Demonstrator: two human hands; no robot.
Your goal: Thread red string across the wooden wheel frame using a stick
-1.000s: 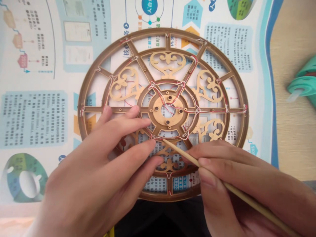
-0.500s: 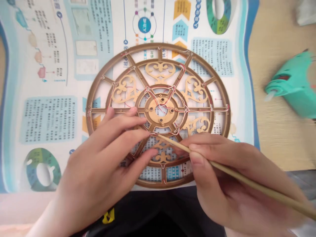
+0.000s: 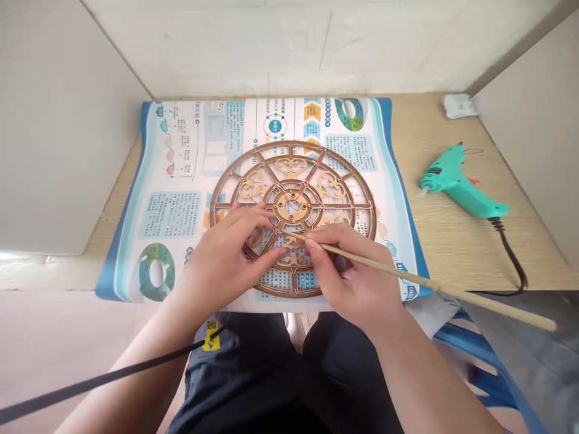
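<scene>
Right hand point(image 3: 348, 271) grips a bamboo stick point(image 3: 362, 256), tip at the fretwork wheel point(image 3: 289, 144); left hand point(image 3: 226, 247) open across it; poster point(image 3: 172, 223) print too small to read!

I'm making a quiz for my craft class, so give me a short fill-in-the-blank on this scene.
1. The right hand pinches a thin wooden ____.
2. The left hand rests on the round frame, which lies ____ on the printed poster.
3. The teal glue gun lies on the desk to the ____ of the poster.
4. The glue gun's cord is ____.

Missing words: stick; flat; right; black
</scene>
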